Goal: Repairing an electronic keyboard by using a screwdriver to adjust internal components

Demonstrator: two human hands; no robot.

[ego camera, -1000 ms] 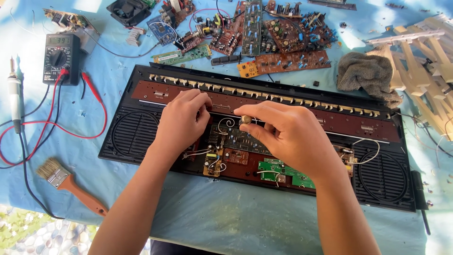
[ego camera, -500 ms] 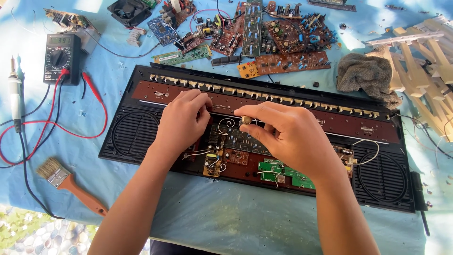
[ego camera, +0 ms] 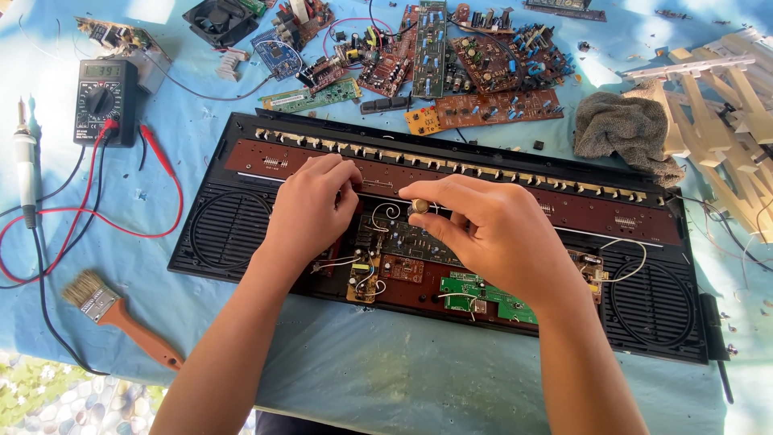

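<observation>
An opened black keyboard case (ego camera: 241,242) lies across the blue table with brown and green circuit boards (ego camera: 483,294) inside and a round speaker grille at each end. My left hand (ego camera: 310,213) rests on the boards left of centre, fingers curled down onto them. My right hand (ego camera: 491,234) is just to its right and pinches a small round metal part (ego camera: 419,207) between thumb and fingers above the dark central board. The two hands are almost touching.
A multimeter (ego camera: 103,101) with red and black leads and a soldering iron (ego camera: 26,165) lie at the left. A paintbrush (ego camera: 121,318) sits at the front left. Loose circuit boards (ego camera: 483,72), a fan, a grey rag (ego camera: 624,129) and white key strips (ego camera: 725,121) fill the back.
</observation>
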